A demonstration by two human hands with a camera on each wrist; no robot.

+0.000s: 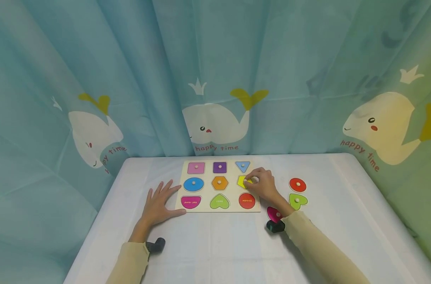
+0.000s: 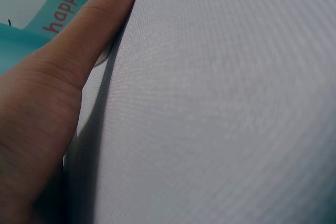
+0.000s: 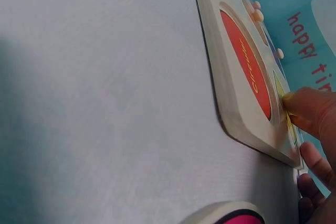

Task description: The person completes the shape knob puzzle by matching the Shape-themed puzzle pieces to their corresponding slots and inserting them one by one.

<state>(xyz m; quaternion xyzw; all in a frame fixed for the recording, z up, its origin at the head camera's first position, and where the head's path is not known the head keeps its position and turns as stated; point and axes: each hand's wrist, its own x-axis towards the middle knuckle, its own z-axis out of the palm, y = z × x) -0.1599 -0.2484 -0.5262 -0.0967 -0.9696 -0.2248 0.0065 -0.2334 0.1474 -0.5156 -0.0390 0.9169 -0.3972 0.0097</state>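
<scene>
A cream shape-puzzle board [image 1: 205,197] lies on the white-covered table. My right hand [image 1: 263,184] pinches the knob of a yellow pentagon piece [image 1: 240,181] at the board's right side; whether the piece sits flat in its slot, I cannot tell. My left hand [image 1: 156,207] spreads its fingers along the board's left edge, thumb and a fingertip touching it. In the left wrist view the thumb [image 2: 86,30] reaches straight to the board. Knobbed pieces fill the far row, and the blue oval [image 1: 193,184] and orange hexagon [image 1: 219,183] lie in the middle row.
Three bare slots line the near row: half round [image 1: 191,202], heart [image 1: 219,201] and circle [image 1: 247,200]. Right of the board lie a red circle piece [image 1: 298,185], a green heart piece [image 1: 297,200] and a magenta half-round piece [image 1: 273,214], close under my right wrist. A blue curtain [image 1: 290,79] hangs behind.
</scene>
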